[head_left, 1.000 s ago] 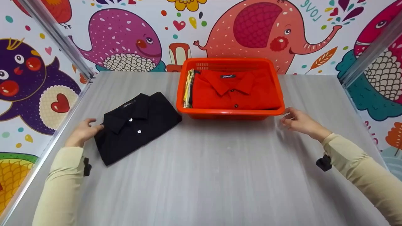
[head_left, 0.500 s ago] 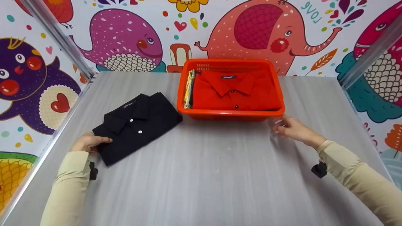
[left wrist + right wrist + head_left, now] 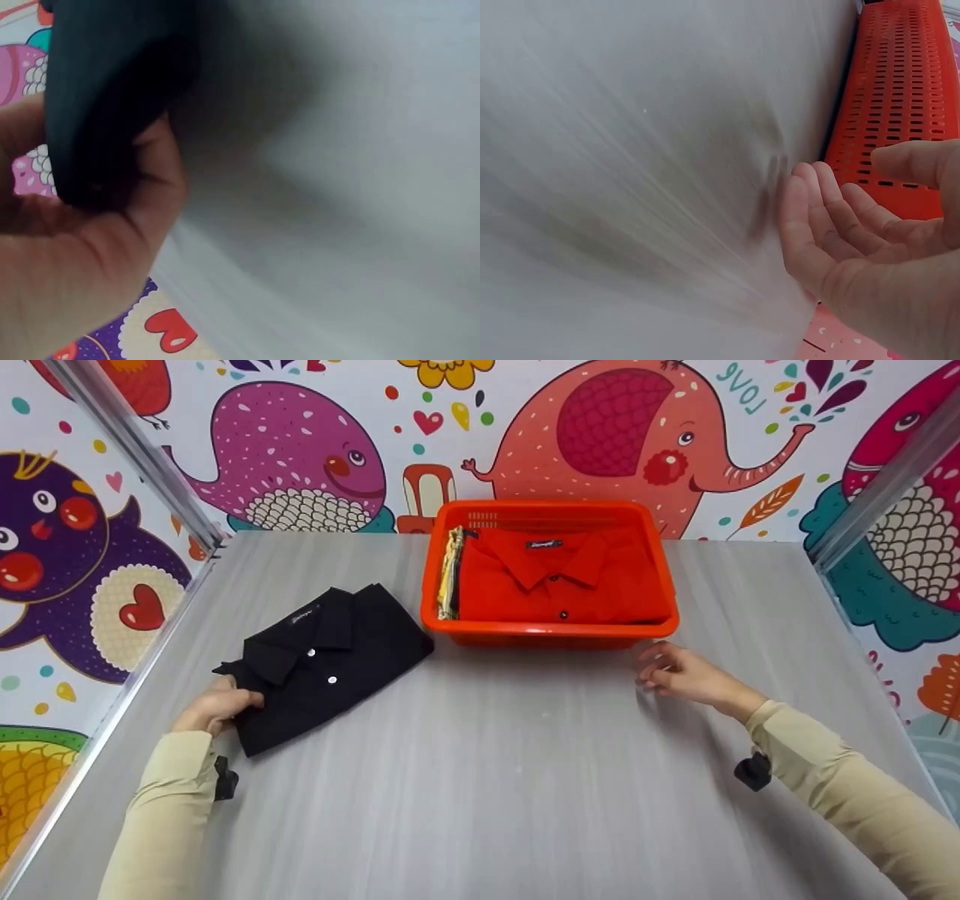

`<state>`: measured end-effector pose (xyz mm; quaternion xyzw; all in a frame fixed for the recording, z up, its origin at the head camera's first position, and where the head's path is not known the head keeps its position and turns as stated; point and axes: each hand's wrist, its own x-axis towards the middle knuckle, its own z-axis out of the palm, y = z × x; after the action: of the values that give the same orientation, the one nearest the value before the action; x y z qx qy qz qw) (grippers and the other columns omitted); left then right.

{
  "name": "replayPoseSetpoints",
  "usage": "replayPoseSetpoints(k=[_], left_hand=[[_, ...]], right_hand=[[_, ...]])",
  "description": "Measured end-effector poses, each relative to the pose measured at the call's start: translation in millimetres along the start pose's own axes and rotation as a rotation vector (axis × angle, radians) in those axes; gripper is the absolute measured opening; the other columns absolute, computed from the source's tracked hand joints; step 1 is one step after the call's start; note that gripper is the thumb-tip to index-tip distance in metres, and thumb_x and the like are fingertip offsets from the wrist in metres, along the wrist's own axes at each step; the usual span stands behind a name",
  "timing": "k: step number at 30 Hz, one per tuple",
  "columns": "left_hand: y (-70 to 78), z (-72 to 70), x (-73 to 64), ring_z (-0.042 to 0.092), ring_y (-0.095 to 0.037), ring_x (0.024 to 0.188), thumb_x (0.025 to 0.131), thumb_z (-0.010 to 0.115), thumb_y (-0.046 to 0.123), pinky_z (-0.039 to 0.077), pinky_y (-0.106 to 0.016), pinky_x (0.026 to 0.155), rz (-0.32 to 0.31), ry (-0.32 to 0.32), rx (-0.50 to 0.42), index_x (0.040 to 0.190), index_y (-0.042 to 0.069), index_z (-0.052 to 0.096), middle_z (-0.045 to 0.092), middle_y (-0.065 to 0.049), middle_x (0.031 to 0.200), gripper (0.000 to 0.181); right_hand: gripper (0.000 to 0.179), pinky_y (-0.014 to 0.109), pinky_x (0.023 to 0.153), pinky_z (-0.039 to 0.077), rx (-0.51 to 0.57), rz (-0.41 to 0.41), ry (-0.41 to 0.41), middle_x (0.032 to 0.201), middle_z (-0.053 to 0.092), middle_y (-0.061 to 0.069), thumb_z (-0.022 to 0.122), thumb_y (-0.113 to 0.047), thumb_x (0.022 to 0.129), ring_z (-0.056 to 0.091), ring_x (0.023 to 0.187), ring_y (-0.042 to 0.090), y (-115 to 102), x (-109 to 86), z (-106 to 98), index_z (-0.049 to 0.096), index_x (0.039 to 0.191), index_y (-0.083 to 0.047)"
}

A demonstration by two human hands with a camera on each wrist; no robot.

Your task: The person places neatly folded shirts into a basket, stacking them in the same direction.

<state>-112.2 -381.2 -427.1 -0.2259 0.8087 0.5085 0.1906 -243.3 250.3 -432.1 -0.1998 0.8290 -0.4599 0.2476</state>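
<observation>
A folded black shirt (image 3: 322, 667) with a collar and white buttons lies tilted on the left of the table. My left hand (image 3: 216, 705) pinches its near left edge, thumb on top and fingers beneath; in the left wrist view the dark cloth (image 3: 112, 75) bends up between thumb and fingers. My right hand (image 3: 682, 675) hovers by the near right corner of an orange basket (image 3: 555, 628), holding nothing, its fingers loosely bent. In the right wrist view those fingers (image 3: 840, 217) stand apart from the basket's slotted wall (image 3: 900, 82).
Inside the basket lie a folded red shirt (image 3: 562, 577) and, upright along its left side, a narrow yellow and black patterned cloth (image 3: 449, 574). The grey table (image 3: 480, 780) is bounded by printed cartoon walls (image 3: 420, 427) at the back and sides.
My left hand moved from beside the black shirt onto its left edge and now grips it, lifting that edge a little. My right hand drifted slightly left and nearer the body.
</observation>
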Motion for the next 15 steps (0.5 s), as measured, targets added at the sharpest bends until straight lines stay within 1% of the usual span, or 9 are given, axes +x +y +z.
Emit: replayPoseSetpoints(k=[2, 4, 5, 7, 9, 11, 13, 14, 15], left_hand=[[-1.2, 1.1, 1.3, 0.044, -0.019, 0.084, 0.082, 0.054, 0.001, 0.046, -0.020, 0.067, 0.019, -0.014, 0.019, 0.119, -0.020, 0.019, 0.028, -0.020, 0.105, 0.054], [-2.4, 1.0, 1.7, 0.041, -0.024, 0.089, 0.081, 0.054, 0.000, 0.046, -0.022, 0.070, 0.025, -0.024, 0.042, 0.115, -0.017, 0.022, 0.028, -0.020, 0.105, 0.049], [-3.1, 0.7, 1.7, 0.040, -0.026, 0.092, 0.081, 0.054, 0.000, 0.046, -0.023, 0.070, 0.026, -0.028, 0.052, 0.114, -0.016, 0.023, 0.027, -0.021, 0.105, 0.048], [-3.9, -0.2, 1.5, 0.039, -0.031, 0.098, 0.081, 0.054, 0.000, 0.047, -0.027, 0.075, 0.017, -0.041, 0.071, 0.118, -0.020, 0.020, 0.026, -0.025, 0.109, 0.054], [-4.9, 0.0, 1.4, 0.040, -0.031, 0.099, 0.081, 0.054, -0.001, 0.047, -0.028, 0.075, 0.018, -0.049, 0.077, 0.118, -0.020, 0.020, 0.027, -0.025, 0.110, 0.054], [-5.0, -0.2, 1.6, 0.038, -0.035, 0.105, 0.081, 0.054, -0.001, 0.047, -0.032, 0.081, 0.015, -0.065, 0.083, 0.125, -0.024, 0.013, 0.026, -0.031, 0.116, 0.065], [-3.9, 1.0, 2.6, 0.036, -0.041, 0.114, 0.080, 0.052, -0.002, 0.044, -0.037, 0.091, 0.013, -0.073, 0.078, 0.133, -0.024, 0.005, 0.021, -0.040, 0.127, 0.074], [-3.3, 2.0, 3.2, 0.034, -0.044, 0.117, 0.079, 0.052, -0.002, 0.042, -0.040, 0.095, 0.018, -0.072, 0.082, 0.134, -0.025, 0.002, 0.018, -0.043, 0.131, 0.077], [-2.4, 2.9, 3.1, 0.029, -0.046, 0.122, 0.079, 0.051, -0.003, 0.039, -0.042, 0.099, 0.017, -0.075, 0.085, 0.137, -0.024, -0.007, 0.010, -0.045, 0.138, 0.084]], right_hand=[[0.034, 0.027, 0.075, 0.053, 0.007, -0.008, -0.011, 0.107, 0.062, 0.027, 0.051, 0.000, 0.093, 0.065, 0.092, 0.027, -1.7, 1.1, 5.2, 0.044, 0.122, 0.017], [0.034, 0.029, 0.077, 0.053, 0.056, -0.002, -0.036, 0.109, 0.061, 0.029, 0.049, 0.000, 0.095, 0.065, 0.094, 0.027, -5.2, 4.1, 13.7, 0.044, 0.124, 0.018], [0.035, 0.031, 0.079, 0.053, 0.099, 0.008, -0.057, 0.111, 0.061, 0.030, 0.049, -0.001, 0.096, 0.065, 0.095, 0.027, -7.8, 6.4, 19.3, 0.043, 0.125, 0.018], [0.035, 0.035, 0.082, 0.053, 0.194, 0.018, -0.102, 0.113, 0.061, 0.030, 0.048, -0.002, 0.098, 0.064, 0.097, 0.027, -14.5, 11.3, 32.7, 0.042, 0.126, 0.018], [0.035, 0.040, 0.085, 0.052, 0.279, 0.031, -0.150, 0.115, 0.061, 0.029, 0.048, -0.005, 0.099, 0.064, 0.099, 0.028, -23.7, 17.2, 47.9, 0.044, 0.125, 0.016], [0.034, 0.042, 0.087, 0.051, 0.317, 0.044, -0.182, 0.115, 0.062, 0.026, 0.051, -0.010, 0.099, 0.063, 0.101, 0.030, -35.1, 25.2, 64.5, 0.047, 0.125, 0.013], [0.034, 0.042, 0.088, 0.051, 0.312, 0.049, -0.198, 0.115, 0.062, 0.023, 0.053, -0.013, 0.099, 0.062, 0.103, 0.030, -46.0, 36.1, 80.9, 0.050, 0.125, 0.009], [0.033, 0.042, 0.089, 0.050, 0.311, 0.058, -0.200, 0.116, 0.062, 0.022, 0.053, -0.014, 0.099, 0.061, 0.104, 0.031, -50.9, 42.6, 89.1, 0.051, 0.124, 0.007], [0.032, 0.041, 0.089, 0.050, 0.309, 0.072, -0.196, 0.116, 0.062, 0.020, 0.054, -0.015, 0.099, 0.061, 0.105, 0.030, -55.5, 50.0, 97.1, 0.052, 0.124, 0.005]])
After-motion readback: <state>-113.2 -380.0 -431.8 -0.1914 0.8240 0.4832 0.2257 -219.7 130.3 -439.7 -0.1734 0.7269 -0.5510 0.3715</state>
